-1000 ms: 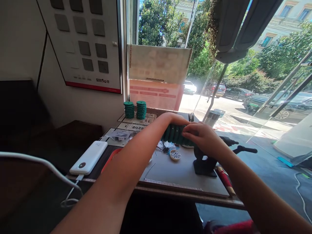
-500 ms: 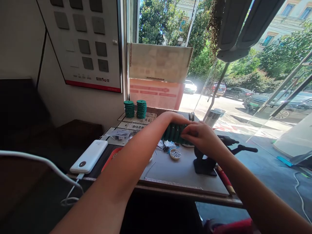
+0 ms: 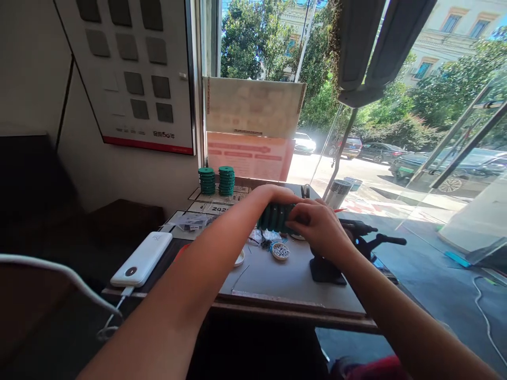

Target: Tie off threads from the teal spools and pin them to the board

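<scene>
Both hands hold a row of dark green discs (image 3: 273,217) on edge, above the far part of the grey table (image 3: 285,279). My left hand (image 3: 273,194) curls over the row's left end. At the row's right end my right hand (image 3: 315,224) closes its fingers on the discs. Two upright stacks of the same green discs (image 3: 217,181) stand at the back left of the table. A small round dish of tiny beads (image 3: 280,250) lies just below the held row.
A white power bank (image 3: 141,258) with a cable lies at the table's left edge. A black stand with a handle (image 3: 336,258) sits under my right wrist. A metal cup (image 3: 337,192) stands by the window. Small bags and papers (image 3: 190,220) lie left.
The view has shifted slightly, so everything sits a little lower and left. Both hands stay clamped on the row of green discs.
</scene>
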